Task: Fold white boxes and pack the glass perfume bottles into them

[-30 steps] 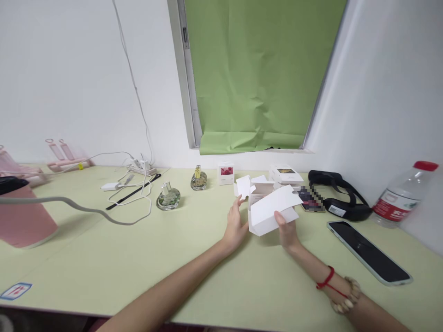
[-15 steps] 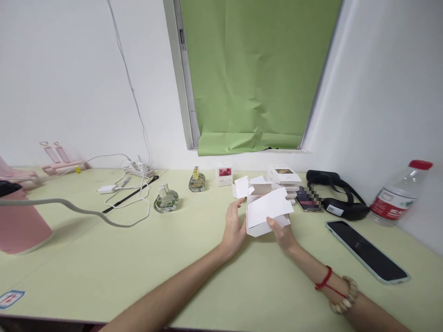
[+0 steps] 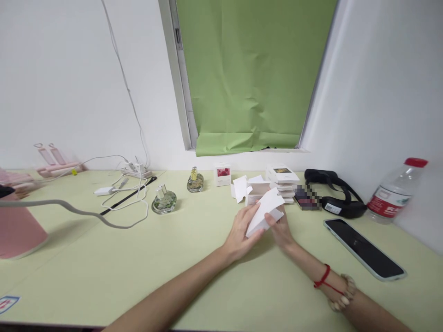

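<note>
both hands [image 3: 239, 232] hold a tilted white carton [image 3: 264, 211] between them.

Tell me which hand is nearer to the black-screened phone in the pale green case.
Right. The right hand, gripping the white cardboard box from its right, is left of the phone; the left hand, on the box's other side, is farther left.

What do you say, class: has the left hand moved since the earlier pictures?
Yes, rightward in the picture: the left hand lies further right of the small box with the pink picture.
</note>
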Demonstrator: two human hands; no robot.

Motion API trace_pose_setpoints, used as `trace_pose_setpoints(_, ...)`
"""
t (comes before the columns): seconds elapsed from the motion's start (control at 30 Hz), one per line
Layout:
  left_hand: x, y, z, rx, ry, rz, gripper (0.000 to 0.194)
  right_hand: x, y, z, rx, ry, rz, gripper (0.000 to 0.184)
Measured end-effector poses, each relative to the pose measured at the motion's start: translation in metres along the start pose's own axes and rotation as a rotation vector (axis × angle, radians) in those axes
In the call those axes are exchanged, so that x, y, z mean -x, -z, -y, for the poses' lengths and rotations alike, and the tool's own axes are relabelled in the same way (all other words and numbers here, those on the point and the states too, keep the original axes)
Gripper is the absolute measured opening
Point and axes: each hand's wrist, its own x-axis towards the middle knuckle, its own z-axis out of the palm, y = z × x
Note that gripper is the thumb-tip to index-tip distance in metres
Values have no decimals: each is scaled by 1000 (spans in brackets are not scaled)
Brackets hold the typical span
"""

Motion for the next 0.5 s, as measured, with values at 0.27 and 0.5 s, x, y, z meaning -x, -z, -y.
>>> trace_pose_setpoints(0.27, 0, 2, -3, -119, -84, 18, 66, 1, 0, 3, -93, -54, 104, 83)
trace_pose_setpoints(0.5, 1, 3, -4, -132, -187, -8, 67, -3, 0, -2, -374, -151, -23, 79)
